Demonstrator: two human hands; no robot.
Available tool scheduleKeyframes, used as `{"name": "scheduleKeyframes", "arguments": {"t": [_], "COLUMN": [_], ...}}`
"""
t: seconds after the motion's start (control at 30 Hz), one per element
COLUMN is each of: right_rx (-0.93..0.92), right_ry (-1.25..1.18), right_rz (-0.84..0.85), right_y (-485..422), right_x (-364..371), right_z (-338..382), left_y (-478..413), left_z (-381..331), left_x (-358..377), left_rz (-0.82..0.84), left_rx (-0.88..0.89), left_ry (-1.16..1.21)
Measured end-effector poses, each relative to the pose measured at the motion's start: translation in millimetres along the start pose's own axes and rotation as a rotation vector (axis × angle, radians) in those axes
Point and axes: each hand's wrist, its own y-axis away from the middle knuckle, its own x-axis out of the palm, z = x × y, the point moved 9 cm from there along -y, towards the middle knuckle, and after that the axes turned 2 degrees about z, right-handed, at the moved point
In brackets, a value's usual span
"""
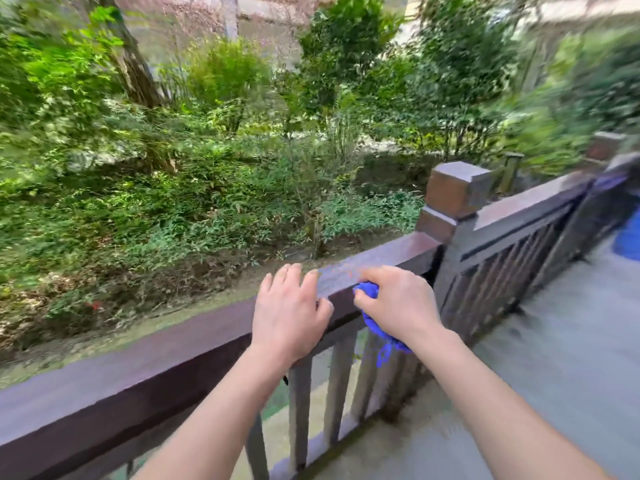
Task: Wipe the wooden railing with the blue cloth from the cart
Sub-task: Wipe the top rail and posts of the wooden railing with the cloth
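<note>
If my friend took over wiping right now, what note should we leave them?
Left hand: open, resting flat on the top of the wooden railing, holding nothing.
Right hand: closed grip on the bunched blue cloth, pressed against the rail just right of the left hand.
Done: cloth is fetched and on the rail.
Left: how much is already wiped cannot be told; carry on along the rail toward the post.

Outdoors in daylight; a pale grey paved floor (554,368) fills the lower right, blurred by motion; beyond the walkway's edge the ground (69,306) is bare soil with dead leaves, then low green undergrowth (207,216); shrubs (346,64) and a tree trunk (128,57) rise behind; a pale wall (263,19) shows through the leaves at the top; something blue (628,240) sits at the right edge, too blurred to identify.
</note>
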Motion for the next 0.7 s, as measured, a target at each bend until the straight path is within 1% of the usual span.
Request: {"name": "scheduleKeyframes", "arguments": {"t": [0.27, 0.5, 0.7], "right_rx": [0.215, 0.403, 0.539], "right_ry": [0.05, 0.14, 0.229], "right_rz": [-0.082, -0.073, -0.052], "right_y": [2.5, -15.2, -21.5], "right_x": [-26.0, -36.2, -43.1], "right_z": [-114.2, -189.0, -244.2], "left_y": [-58.1, -122.3, -166.6], "left_z": [-96.3, -162.6, -214.6], "left_x": [43.7, 80.2, 115.2], "left_rz": [0.046, 0.074, 0.144], "left_rx": [0.206, 0.4, 0.539], "left_ry": [0.113, 0.18, 0.194]}}
